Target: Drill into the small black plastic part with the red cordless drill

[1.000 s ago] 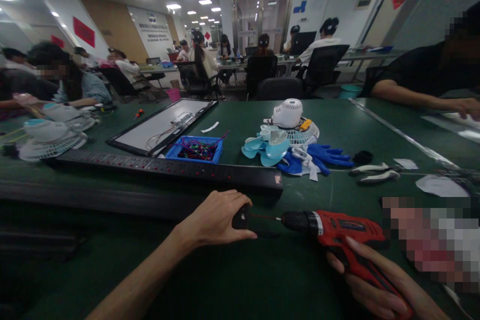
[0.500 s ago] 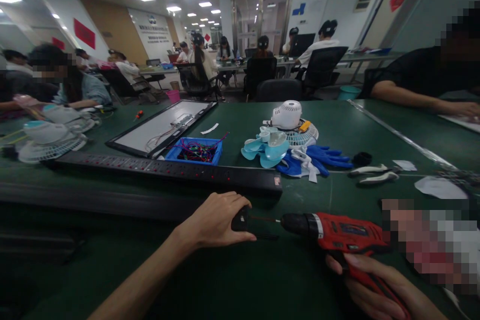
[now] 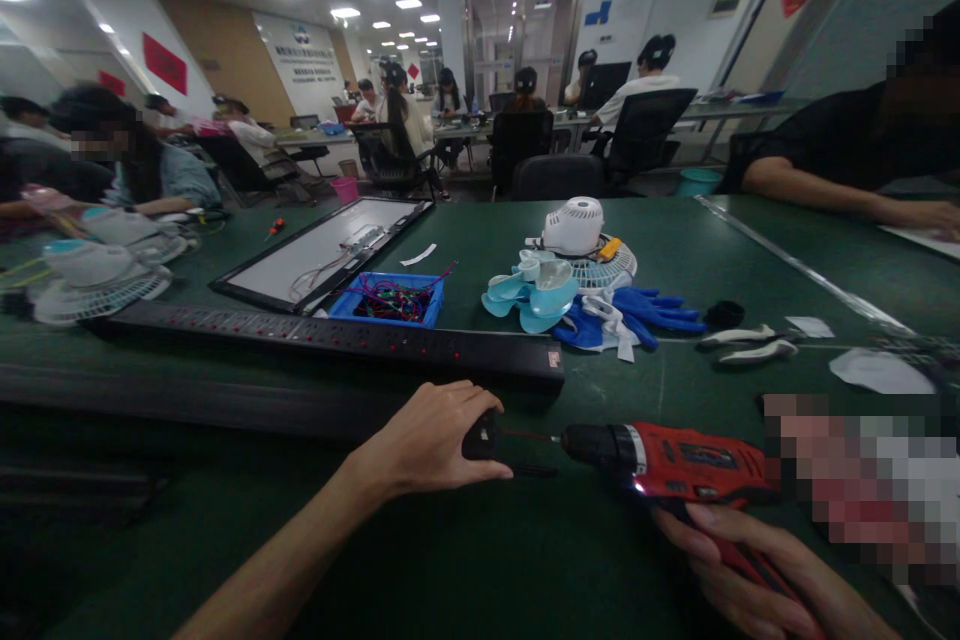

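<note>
My left hand [image 3: 442, 435] is closed around the right end of a long black bar [image 3: 300, 410], thumb below and fingers over the top. At that end sits a small black end piece [image 3: 480, 437], partly covered by my fingers. My right hand [image 3: 750, 560] grips the handle of a red cordless drill [image 3: 697, 460] with a black chuck. Its long thin bit [image 3: 529, 437] points left, with the tip at the end piece; the exact contact point is too small to make out. A small light glows under the chuck.
Behind the bar lies a black power strip [image 3: 345, 340]. Beyond it are a blue bin of wires [image 3: 397, 302], blue fan blades [image 3: 532, 292], a white fan [image 3: 576, 228], blue gloves [image 3: 637, 315] and pliers [image 3: 750, 345]. Another person's arm [image 3: 817, 190] rests at right.
The light on the drill has come on. Both hands, the bar and the drill keep nearly the same places.
</note>
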`<move>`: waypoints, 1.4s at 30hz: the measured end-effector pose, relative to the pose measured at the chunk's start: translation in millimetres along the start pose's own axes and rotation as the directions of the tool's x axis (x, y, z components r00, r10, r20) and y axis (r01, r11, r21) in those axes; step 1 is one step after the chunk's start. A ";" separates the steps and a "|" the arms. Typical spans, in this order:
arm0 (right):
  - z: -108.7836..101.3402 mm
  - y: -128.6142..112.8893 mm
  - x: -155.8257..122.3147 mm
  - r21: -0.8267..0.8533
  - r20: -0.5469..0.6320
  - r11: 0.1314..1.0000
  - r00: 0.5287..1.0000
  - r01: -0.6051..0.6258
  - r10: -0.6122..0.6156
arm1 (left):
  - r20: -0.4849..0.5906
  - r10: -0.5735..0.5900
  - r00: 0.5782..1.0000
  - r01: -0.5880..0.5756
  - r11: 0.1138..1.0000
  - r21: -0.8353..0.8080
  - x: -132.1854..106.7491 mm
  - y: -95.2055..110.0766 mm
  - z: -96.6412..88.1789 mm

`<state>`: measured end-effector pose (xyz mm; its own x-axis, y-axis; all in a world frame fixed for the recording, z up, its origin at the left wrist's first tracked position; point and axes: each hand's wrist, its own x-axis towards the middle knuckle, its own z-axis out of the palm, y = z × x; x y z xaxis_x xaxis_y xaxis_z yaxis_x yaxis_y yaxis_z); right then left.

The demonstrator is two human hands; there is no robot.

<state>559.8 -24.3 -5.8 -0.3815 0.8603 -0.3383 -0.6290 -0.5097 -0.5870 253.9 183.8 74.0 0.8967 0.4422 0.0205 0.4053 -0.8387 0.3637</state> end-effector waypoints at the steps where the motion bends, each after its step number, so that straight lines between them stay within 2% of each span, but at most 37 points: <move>1: -0.6 0.3 -0.1 0.002 0.007 1.000 1.000 -0.006 0.006 | -0.002 0.000 1.000 0.000 1.000 0.002 -0.1 -0.2 0.4; 8: 3.2 -0.7 -0.4 0.008 -0.012 1.000 1.000 -0.002 0.002 | -0.003 -0.004 1.000 0.004 1.000 0.014 -0.4 0.9 0.3; 19: 15.3 -1.3 -0.2 -0.031 -0.126 0.999 0.991 0.030 -0.034 | 0.005 -0.004 1.000 0.004 1.000 0.024 -0.7 1.9 0.3; 26: 23.6 -14.2 -3.9 -0.130 -0.130 0.989 0.990 -0.065 0.048 | 0.005 -0.007 1.000 0.007 1.000 0.022 -1.8 1.5 0.9; 36: 23.0 -7.2 -5.9 -0.035 -0.165 0.999 0.986 0.006 -0.012 | 0.003 -0.017 1.000 0.016 0.999 0.046 -0.7 5.6 1.1; 42: 13.3 -5.3 -4.2 -0.034 -0.168 0.999 0.986 0.000 -0.006 | 0.015 -0.018 1.000 0.017 0.999 0.045 0.2 6.8 -0.1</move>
<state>555.7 -25.3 8.5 -0.2584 0.8527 -0.4540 -0.6058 -0.5091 -0.6115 256.8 178.2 76.5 0.8919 0.4522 -0.0004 0.4283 -0.8444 0.3219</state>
